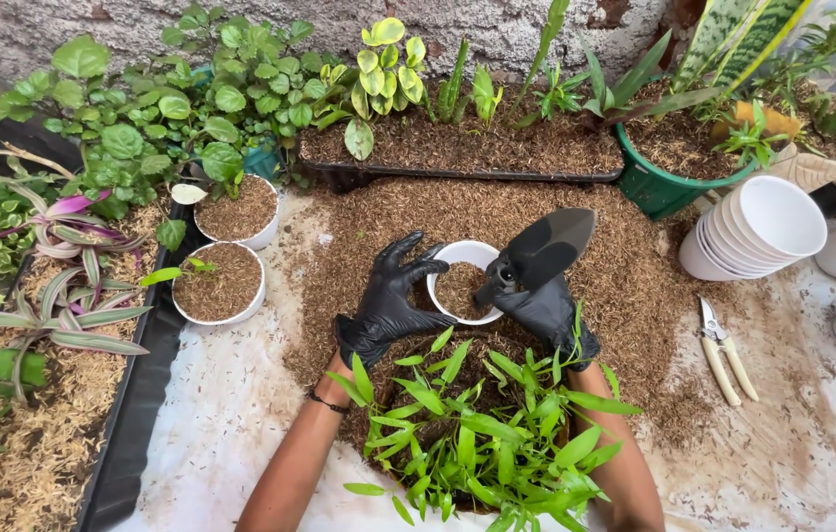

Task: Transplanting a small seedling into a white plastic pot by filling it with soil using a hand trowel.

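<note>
From the head camera, we look down on our two black-gloved hands over a heap of brown potting mix (497,212). Our left hand (390,296) has its fingers spread and touches the left rim of a small white pot (461,281), which sits partly filled on the mix, just beyond a leafy green plant (482,433) near us. Our right hand (546,305) has its fingers wrapped around a black trowel (541,246), the blade raised beside the pot's right edge. To the right lie a stack of white pots (758,227) and pruning shears (723,350); to the left stand two filled pots (226,251). We judge the pot is only lightly steadied, so a nudge from the trowel could tip it and spill its fill.
</note>
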